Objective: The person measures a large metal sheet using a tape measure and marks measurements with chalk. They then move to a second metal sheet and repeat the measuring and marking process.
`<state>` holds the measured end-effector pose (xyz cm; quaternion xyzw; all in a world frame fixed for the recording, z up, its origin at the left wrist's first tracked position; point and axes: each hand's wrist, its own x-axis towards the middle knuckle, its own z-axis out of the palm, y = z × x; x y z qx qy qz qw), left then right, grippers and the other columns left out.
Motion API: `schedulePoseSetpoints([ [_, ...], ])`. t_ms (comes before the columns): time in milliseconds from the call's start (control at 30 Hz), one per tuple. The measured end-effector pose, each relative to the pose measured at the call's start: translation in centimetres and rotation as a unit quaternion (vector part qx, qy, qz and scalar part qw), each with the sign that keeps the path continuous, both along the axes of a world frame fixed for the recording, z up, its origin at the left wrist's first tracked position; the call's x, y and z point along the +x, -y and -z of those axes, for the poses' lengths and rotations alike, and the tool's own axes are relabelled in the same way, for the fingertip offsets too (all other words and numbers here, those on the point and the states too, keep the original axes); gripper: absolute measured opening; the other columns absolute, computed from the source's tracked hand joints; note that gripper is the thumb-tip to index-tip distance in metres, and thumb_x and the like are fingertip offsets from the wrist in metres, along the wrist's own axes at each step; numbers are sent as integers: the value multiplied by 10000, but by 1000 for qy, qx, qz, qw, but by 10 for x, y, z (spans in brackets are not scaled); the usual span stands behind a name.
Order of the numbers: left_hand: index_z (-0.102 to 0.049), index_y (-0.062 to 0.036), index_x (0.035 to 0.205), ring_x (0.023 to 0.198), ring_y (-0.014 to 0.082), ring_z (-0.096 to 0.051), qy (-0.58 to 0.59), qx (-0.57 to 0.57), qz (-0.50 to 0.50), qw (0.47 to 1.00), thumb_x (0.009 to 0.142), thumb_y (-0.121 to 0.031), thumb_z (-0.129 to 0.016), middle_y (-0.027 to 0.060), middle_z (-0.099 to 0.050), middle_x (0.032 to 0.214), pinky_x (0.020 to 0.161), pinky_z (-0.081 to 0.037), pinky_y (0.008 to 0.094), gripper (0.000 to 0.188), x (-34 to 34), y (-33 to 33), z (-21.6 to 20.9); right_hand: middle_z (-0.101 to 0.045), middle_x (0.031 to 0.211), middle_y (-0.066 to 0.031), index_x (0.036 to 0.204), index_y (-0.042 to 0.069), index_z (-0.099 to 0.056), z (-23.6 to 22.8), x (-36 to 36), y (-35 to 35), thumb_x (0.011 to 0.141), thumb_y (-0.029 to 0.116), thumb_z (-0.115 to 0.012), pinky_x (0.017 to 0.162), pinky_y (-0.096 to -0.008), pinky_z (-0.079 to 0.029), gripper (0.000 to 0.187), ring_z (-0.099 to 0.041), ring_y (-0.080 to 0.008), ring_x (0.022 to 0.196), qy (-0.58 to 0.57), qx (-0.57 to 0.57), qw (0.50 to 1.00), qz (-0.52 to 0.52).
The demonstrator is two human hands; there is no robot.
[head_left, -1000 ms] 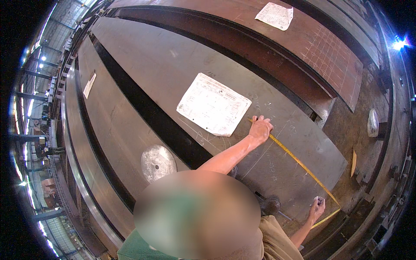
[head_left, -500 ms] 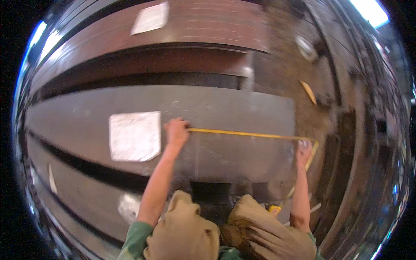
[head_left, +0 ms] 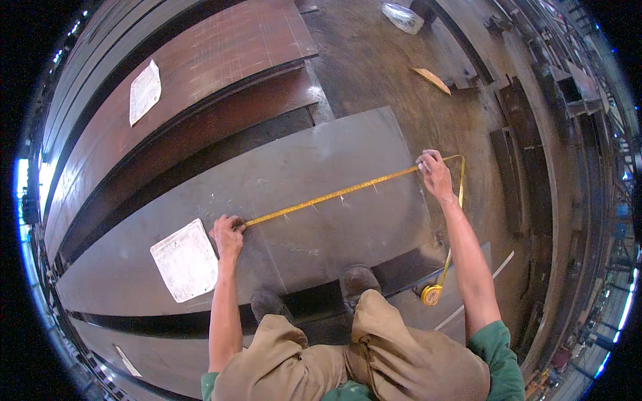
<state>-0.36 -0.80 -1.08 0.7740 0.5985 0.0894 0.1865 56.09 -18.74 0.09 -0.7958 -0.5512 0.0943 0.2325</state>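
Note:
A yellow tape measure (head_left: 334, 194) is stretched across a grey steel plate (head_left: 334, 247). My left hand (head_left: 229, 236) is closed in a pinch on the tape's left end, low against the plate beside a white paper sheet (head_left: 185, 260). At the plate's right edge, my right hand (head_left: 436, 176) pinches the tape; something small and pale shows at its fingertips, too small to name. Beyond that hand the tape bends and runs back to its round yellow case (head_left: 431, 295), near my right knee. Short white marks (head_left: 342, 198) lie along the tape.
Reddish-brown steel plates (head_left: 221, 47) lie stacked at the far left, with another paper (head_left: 145, 92) on top. A wood scrap (head_left: 431, 81) and a clear plastic-wrapped bundle (head_left: 402, 18) rest on the floor. Dark steel beams (head_left: 518, 174) line the right. My boots (head_left: 358, 281) are at the plate's near edge.
The view has turned, so the plate and tape now slant up to the right, and the blur has cleared. Both hands still hold the tape, the right one still at the plate's right edge.

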Motion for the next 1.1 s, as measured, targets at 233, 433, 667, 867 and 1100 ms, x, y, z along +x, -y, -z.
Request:
schedulePoseSetpoints([
  [233, -746, -152, 898, 1046, 314, -578, -22, -6, 15, 1000, 740, -166, -768, 77, -629, 946, 918, -398, 474, 160, 3, -2, -2, -557, 1185, -105, 1043, 138, -583, -3, -3, -2, 919, 79, -603, 744, -467, -518, 139, -615, -383, 1020, -26, -3, 999, -31],
  [433, -744, -122, 915, 1038, 333, -600, 6, -42, 19, 999, 745, -152, -767, 99, -665, 967, 915, -436, 467, 174, -4, -6, 0, -559, 1158, -106, 1030, 118, -574, 0, -4, -3, 934, 85, -586, 776, -472, -518, 103, -610, -389, 1029, -37, -3, 999, -20],
  [667, -728, -58, 910, 981, 332, -624, 35, -87, 18, 995, 763, -126, -753, 119, -677, 931, 904, -465, 442, 163, -7, -14, -3, -570, 1143, -98, 1030, 119, -579, 4, -2, -3, 957, 125, -579, 778, -486, -528, 73, -623, -393, 1012, -23, -8, 1000, -17],
  [867, -725, -54, 908, 989, 338, -623, 50, -103, -2, 993, 769, -122, -746, 126, -675, 935, 905, -469, 432, 157, -2, -11, -6, -580, 1138, -87, 1044, 129, -588, 9, -2, 0, 960, 142, -586, 760, -495, -527, 85, -639, -397, 960, -25, -11, 1000, -15],
  [1100, -727, -50, 902, 971, 359, -614, 36, -92, 24, 995, 757, -126, -748, 150, -669, 918, 893, -467, 443, 165, -6, -14, -5, -589, 1128, -92, 1050, 121, -586, 7, -4, -3, 958, 130, -578, 795, -491, -516, 92, -624, -396, 996, -36, -13, 999, -18],
])
